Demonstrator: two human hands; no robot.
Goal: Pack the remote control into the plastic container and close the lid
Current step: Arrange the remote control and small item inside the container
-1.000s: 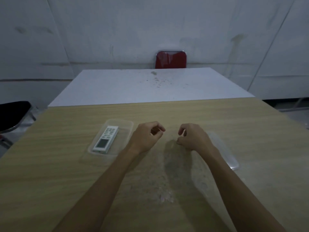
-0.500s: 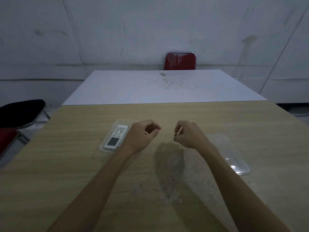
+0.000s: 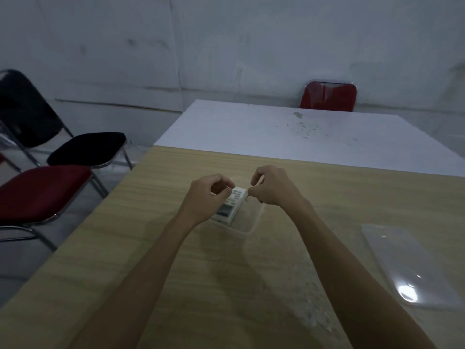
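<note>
So our small white rectangular remote control (image 3: 232,204) with its grey screen is sitting inside the clear shallow plastic container (image 3: 247,224), long axis running away from us and a bit to the right. Left hand (image 3: 208,197) is curled loosely right over its left side, right hand (image 3: 274,187) curled just at the far right; can't tell if either actually pinches anything. The clear flat plastic lid (image 3: 405,268) lies well apart by the wooden table's (image 3: 151,248) right edge, so our right hand's nearer. No readable writing.
</note>
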